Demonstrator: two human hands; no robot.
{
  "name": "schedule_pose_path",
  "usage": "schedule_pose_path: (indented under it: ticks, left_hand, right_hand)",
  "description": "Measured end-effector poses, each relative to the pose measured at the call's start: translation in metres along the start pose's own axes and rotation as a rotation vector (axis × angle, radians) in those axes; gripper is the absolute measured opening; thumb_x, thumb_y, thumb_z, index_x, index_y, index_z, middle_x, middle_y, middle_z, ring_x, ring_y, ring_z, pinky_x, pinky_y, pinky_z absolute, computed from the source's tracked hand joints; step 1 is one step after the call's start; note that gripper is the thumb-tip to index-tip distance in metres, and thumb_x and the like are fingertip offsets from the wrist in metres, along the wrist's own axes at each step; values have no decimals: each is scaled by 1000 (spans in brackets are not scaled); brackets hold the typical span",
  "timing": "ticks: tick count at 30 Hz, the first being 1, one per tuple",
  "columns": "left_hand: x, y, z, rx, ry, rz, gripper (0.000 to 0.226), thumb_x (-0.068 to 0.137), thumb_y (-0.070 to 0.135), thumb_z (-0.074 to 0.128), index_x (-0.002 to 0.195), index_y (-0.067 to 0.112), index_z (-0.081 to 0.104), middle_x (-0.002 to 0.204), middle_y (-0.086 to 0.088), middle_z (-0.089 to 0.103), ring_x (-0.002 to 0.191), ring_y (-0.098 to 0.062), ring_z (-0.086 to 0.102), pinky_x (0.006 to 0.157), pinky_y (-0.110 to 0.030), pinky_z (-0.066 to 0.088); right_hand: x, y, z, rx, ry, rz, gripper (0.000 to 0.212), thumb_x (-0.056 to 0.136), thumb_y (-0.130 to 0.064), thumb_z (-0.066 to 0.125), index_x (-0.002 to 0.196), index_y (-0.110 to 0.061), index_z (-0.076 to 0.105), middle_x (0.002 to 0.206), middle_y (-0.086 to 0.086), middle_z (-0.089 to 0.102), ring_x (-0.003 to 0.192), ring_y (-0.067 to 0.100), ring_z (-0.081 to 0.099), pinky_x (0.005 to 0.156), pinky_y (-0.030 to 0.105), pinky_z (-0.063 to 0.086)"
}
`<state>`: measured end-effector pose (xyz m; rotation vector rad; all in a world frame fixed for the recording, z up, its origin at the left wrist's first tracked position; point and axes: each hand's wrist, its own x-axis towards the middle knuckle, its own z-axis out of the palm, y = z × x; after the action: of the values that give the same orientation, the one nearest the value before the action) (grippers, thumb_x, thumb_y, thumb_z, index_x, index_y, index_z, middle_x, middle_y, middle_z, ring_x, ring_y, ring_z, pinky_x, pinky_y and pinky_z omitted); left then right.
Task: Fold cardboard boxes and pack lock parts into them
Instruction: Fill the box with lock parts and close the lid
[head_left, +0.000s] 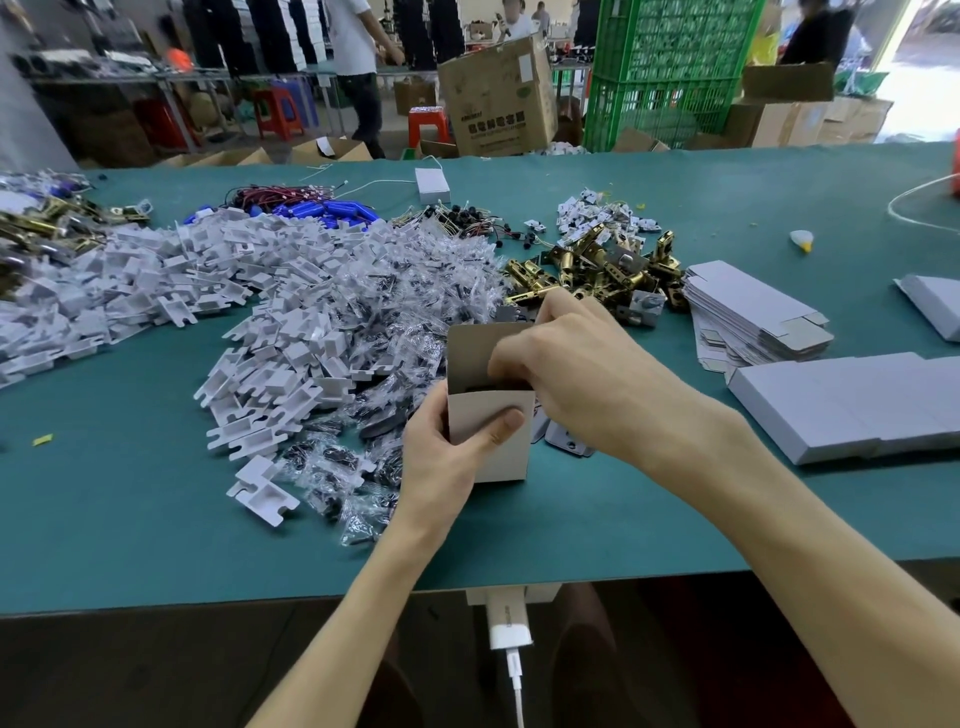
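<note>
From the head view, a small cardboard box (491, 441) is held above the green worktop (156, 519), near the middle of its near edge. The box is thin, smooth card, pale grey-white outside and duller grey-brown on the inner face of the flap that stands up at the back. It is a plain rectangular carton with crisp folds.

The left hand (441, 457) grips its lower half: the thumb lies slantwise across the front face, and the other fingers wrap round the left side and back, out of sight. The right hand (576, 364) comes in over the top, fingers curled down into the open mouth with their tips hidden inside. I cannot tell whether they hold anything. Something dark shows just inside the mouth.

The box stands upright, long axis vertical and tipped slightly, with the open end up and towards the far edge.

Behind it, towards the left edge, sprawls a heap of white plastic pieces (260, 291), notched and matte, mixed with crinkly clear bags of dark parts (415, 270). Shiny brass latches (597, 270) lie past the right hand. Flat box blanks (753, 306) are stacked near the right edge, beside a row of folded boxes (857, 410).
</note>
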<state>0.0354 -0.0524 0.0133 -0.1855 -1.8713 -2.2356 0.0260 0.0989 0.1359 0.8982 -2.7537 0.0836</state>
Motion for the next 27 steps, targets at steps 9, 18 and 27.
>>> schedule_pose_path:
  ticks: [9, 18, 27]
  left_hand:
    - [-1, 3, 2, -16, 25, -21, 31, 75, 35, 90, 99, 44, 73, 101, 3, 78, 88, -11, 74, 67, -24, 59]
    - [-1, 2, 2, -11, 27, -8, 35, 71, 45, 89, 101, 42, 73, 102, 3, 78, 89, -10, 75, 66, -23, 58]
    - [-1, 0, 0, -43, -10, -8, 27, 93, 51, 66, 114, 35, 68, 103, 5, 75, 90, -12, 71, 69, -28, 59]
  right_hand:
    - [-7, 2, 1, 199, -127, 49, 31, 102, -9, 45, 117, -18, 71, 119, -2, 63, 110, 22, 55, 94, 42, 45]
    - [-12, 1, 5, 278, 48, 88, 24, 100, -7, 47, 114, -18, 63, 112, -3, 65, 101, 24, 60, 82, 44, 51]
    - [-19, 16, 39, 642, 345, 163, 12, 100, -18, 64, 112, -17, 65, 109, -6, 60, 96, 7, 61, 78, 19, 49]
